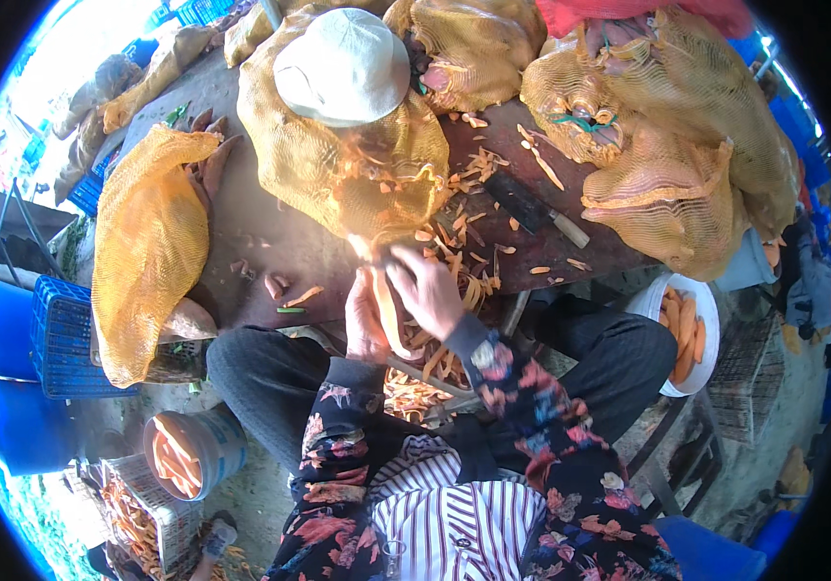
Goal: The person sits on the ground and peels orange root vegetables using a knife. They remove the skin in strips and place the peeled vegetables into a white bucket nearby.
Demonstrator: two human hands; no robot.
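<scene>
My left hand (365, 316) grips a long, peeled orange sweet potato (385, 301) at the table's near edge, above my lap. Bent over its upper end, my right hand (426, 287) has its fingers close to the flesh. A dark shape shows under those fingers, but whether it is a tool is hidden. Just beyond both hands lies a large yellow mesh sack (277, 152) with a white hat (343, 69) on top. Orange peelings (470, 290) are heaped beside my right hand and hang off the table edge.
A cleaver (524, 210) lies on the dark table (241, 225). Full mesh sacks (662, 196) stand right, another mesh sack (150, 247) left. Peeled pieces fill a white bucket (710, 341) and a grey bucket (223, 443). A crate (176, 516) holds peelings near another person's shoe (219, 536).
</scene>
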